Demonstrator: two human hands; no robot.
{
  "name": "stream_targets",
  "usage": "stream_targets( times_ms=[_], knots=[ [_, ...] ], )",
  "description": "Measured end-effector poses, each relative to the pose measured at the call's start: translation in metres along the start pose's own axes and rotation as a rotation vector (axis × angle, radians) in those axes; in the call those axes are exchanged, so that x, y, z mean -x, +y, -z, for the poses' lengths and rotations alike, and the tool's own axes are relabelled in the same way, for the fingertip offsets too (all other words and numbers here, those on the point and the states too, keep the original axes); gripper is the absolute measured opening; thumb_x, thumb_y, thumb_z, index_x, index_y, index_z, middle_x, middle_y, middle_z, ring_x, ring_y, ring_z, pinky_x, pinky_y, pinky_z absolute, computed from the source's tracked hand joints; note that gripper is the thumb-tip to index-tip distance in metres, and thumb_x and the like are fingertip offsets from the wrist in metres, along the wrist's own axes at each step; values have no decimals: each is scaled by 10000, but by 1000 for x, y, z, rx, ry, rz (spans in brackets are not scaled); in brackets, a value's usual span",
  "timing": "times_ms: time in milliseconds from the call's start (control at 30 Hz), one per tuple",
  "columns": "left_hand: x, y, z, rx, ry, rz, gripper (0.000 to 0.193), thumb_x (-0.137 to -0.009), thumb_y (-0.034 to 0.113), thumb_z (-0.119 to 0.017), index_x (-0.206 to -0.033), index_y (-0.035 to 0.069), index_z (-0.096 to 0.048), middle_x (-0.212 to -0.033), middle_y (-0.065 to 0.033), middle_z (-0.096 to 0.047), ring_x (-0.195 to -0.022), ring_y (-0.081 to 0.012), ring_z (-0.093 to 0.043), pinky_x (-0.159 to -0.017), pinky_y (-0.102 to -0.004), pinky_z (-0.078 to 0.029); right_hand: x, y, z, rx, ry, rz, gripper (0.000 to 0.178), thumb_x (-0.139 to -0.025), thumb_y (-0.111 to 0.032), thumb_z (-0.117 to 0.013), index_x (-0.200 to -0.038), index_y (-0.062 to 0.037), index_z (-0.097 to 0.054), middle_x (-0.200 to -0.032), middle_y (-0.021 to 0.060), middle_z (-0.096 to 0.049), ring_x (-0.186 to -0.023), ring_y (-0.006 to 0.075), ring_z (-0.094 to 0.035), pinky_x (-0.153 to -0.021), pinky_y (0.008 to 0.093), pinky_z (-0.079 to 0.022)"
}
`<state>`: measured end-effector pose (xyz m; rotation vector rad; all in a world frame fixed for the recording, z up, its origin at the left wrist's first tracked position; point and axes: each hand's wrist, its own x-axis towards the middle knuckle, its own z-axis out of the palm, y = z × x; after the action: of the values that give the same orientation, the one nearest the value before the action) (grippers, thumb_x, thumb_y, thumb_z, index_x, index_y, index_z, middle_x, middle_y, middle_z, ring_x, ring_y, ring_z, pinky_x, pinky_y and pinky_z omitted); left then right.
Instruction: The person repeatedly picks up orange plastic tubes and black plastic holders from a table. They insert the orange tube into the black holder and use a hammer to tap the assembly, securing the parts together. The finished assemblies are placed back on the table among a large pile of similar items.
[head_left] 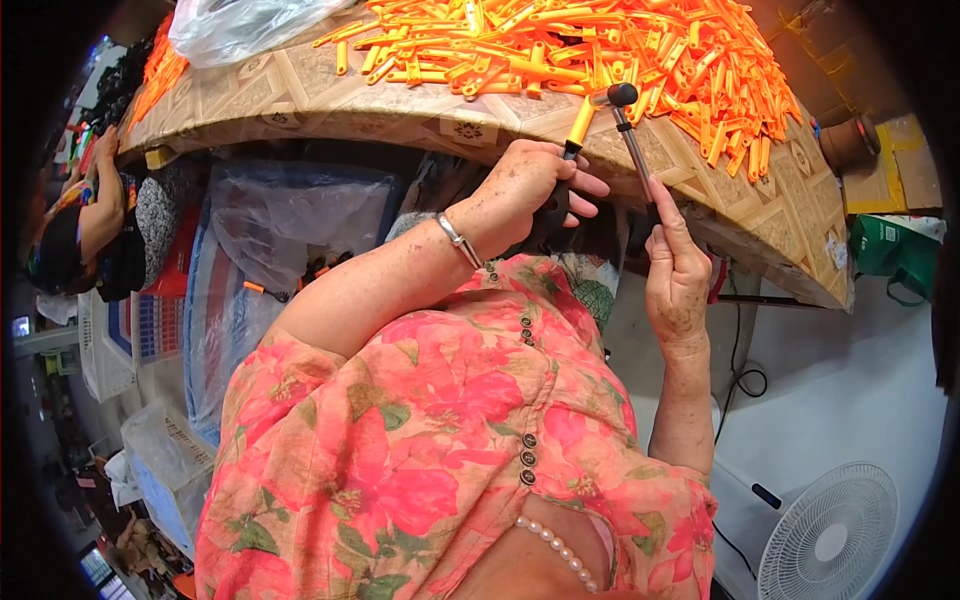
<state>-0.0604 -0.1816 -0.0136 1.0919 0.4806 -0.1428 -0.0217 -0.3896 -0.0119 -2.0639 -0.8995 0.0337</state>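
My left hand [540, 185] is closed around a tool with an orange upper part [580, 122] and a black lower part [550, 212]. What kind of tool it is I cannot make out. My right hand [678, 275] grips the dark handle of a small hammer [633, 150], index finger stretched along the shaft. The hammer's black-ended head is right at the top of the orange part; whether they touch I cannot tell. Just beyond both hands, a large heap of orange plastic pieces [600, 45] covers the far part of the patterned table [400, 112].
A clear plastic bag [250, 28] lies at the table's far left. Below it stands a plastic-lined bin [290, 225] with a few black and orange pieces. A white fan [830, 540] is at lower right, a green bag [895, 255] at right. Another person's arm [103, 205] shows far left.
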Motion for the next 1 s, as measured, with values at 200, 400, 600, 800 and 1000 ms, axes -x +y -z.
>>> stream_targets(
  times_ms=[200, 400, 600, 800, 1000],
  knots=[
    [2, -6, 2, 58, 24, -32, 185, -947, 146, -550, -1056, -3, -559, -971, -127, -684, -724, -175, -682, -611, -307, -578, 0, 10, -7, -8, -51, -103, 426, -999, -81, -441, -1421, -123, -483, -828, 68, -628, -700, 142, -591, -641, 302, -486],
    [1, -27, 13, 135, 131, -111, 260, -873, 178, -728, -1024, 25, -581, -815, -37, -619, -666, -141, -661, -561, -279, -569, 13, 11, -11, -652, 163, -396, 444, -1037, -163, -410, -1481, -191, -407, -684, -79, -418, -542, -8, -298, -465, 146, -252],
    [0, -29, 17, 206, -36, -163, 168, -944, 171, -613, -1003, 13, -602, -794, -63, -652, -687, -147, -665, -617, -272, -565, 25, 14, -15, -670, 123, -402, 443, -1039, -177, -417, -1481, -182, -403, -689, -71, -431, -530, -6, -298, -459, 146, -255],
    [3, -27, 14, 170, -75, -128, 248, -993, 163, -475, -1142, -21, -550, -881, -121, -696, -717, -151, -667, -659, -281, -556, 29, 16, -19, -537, 90, -329, 431, -1034, -175, -428, -1465, -178, -433, -691, -70, -437, -526, -5, -288, -461, 146, -244],
    [3, -21, 16, 72, -42, -101, 273, -995, 152, -463, -1197, -23, -517, -876, -135, -698, -673, -143, -654, -617, -280, -550, 29, 16, -22, -367, 37, -225, 430, -1018, -103, -431, -1441, -165, -475, -721, -63, -460, -588, 8, -319, -520, 155, -288]
  ],
)
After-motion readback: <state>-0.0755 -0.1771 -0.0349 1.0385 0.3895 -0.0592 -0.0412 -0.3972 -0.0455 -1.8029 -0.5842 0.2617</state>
